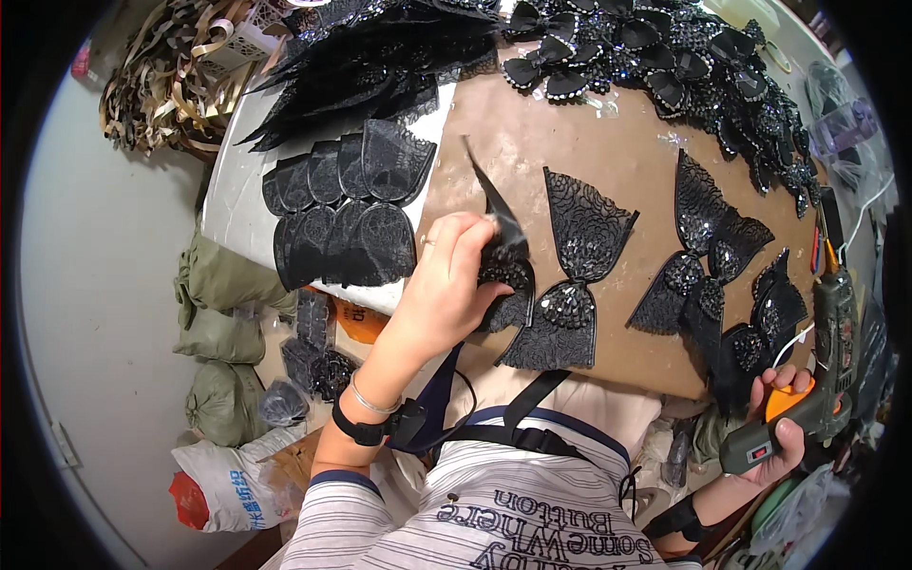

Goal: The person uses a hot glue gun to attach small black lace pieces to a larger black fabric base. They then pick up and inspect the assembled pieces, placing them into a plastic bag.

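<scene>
Near the table's front edge, my left hand (442,285) is closed on a black lace bow (513,237) with a beaded centre, one pointed end standing up. Beside it on the brown board lies a larger lace bow (573,242), its middle covered in dark beads. At the right, my right hand (784,442) grips the handle of a dark glue gun (836,328) with an orange trigger. The gun's nozzle points away from me, over the table's right side. More beaded lace bows (698,266) lie between the gun and the large bow.
Rows of rounded black lace pieces (347,204) lie on the left, with a dark pile of lace (370,81) behind. Finished-looking black bows (655,66) heap along the far right. Ribbons (171,90) hang at the far left; green cloth bundles (223,328) sit below.
</scene>
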Action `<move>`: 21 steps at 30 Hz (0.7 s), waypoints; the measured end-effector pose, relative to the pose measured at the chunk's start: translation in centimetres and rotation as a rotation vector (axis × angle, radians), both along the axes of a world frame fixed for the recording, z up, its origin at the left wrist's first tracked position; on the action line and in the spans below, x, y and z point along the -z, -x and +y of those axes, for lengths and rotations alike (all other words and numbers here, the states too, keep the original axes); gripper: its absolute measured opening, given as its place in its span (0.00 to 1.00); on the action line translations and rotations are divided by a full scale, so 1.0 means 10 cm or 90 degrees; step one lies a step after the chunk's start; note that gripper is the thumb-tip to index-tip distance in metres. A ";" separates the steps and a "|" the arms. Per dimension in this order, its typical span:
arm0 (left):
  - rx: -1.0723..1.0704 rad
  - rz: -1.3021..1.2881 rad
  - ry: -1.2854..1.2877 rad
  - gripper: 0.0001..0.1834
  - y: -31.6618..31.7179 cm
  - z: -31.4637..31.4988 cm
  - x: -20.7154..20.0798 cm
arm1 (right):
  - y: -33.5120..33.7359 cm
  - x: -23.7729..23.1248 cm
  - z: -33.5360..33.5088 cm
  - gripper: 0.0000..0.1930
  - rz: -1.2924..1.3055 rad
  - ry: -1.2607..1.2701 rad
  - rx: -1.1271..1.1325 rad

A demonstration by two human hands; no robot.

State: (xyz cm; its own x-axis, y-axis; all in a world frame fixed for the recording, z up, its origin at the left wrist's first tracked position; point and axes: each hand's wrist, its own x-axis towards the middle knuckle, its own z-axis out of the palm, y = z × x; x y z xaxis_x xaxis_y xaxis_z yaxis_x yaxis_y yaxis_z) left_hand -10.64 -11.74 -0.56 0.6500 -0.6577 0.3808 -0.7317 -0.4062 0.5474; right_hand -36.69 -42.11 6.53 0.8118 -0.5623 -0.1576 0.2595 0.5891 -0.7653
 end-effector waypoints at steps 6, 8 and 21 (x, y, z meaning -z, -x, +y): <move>0.020 -0.088 -0.018 0.35 0.07 0.02 -0.03 | 0.00 0.00 0.01 0.23 0.004 -0.007 0.002; -0.003 -0.035 -0.003 0.31 0.12 0.01 -0.05 | -0.01 -0.01 0.02 0.23 0.007 -0.007 0.002; -0.072 0.078 -0.046 0.26 0.42 -0.33 0.06 | -0.08 -0.09 0.25 0.22 0.007 -0.006 -0.033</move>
